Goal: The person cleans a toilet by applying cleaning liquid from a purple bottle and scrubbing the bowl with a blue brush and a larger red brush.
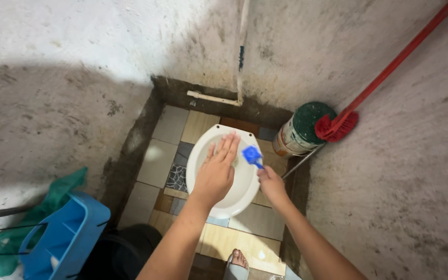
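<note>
Right hand [271,182] grip is closed around the handle of a small blue brush [252,154], head of it hovering at the right rim of the toilet [234,205]. Left hand [215,172] isn't gripping anything, fingers flat and spread, palm down over the bowl. Can't tell if it's touching the rim or just floating above it.

Rest of the scene, big to small: rough concrete walls [390,197] w/ dark stains, patchwork tile floor [156,161] in a sunken corner, the white toilet w/o a seat, a blue plastic crate [60,241] bottom left w/ green cloth [53,197] behind it, a green-lidded paint can [299,132] right next to the bowl, a red broom [338,125] leaning on the wall w/ its head resting against the can, thin white pipe [240,67] up the back wall. One sandaled foot [237,262] on the tiles near the bowl.

What could go wrong imo: brush is tiny so the right hand sits v close to the bowl, easy to splash onto bare skin or the foot. Flat left hand over the opening is right in the splash zone too. Tiles look damp-ish, slip risk. And an elbow swing right could knock the broom off the can.
</note>
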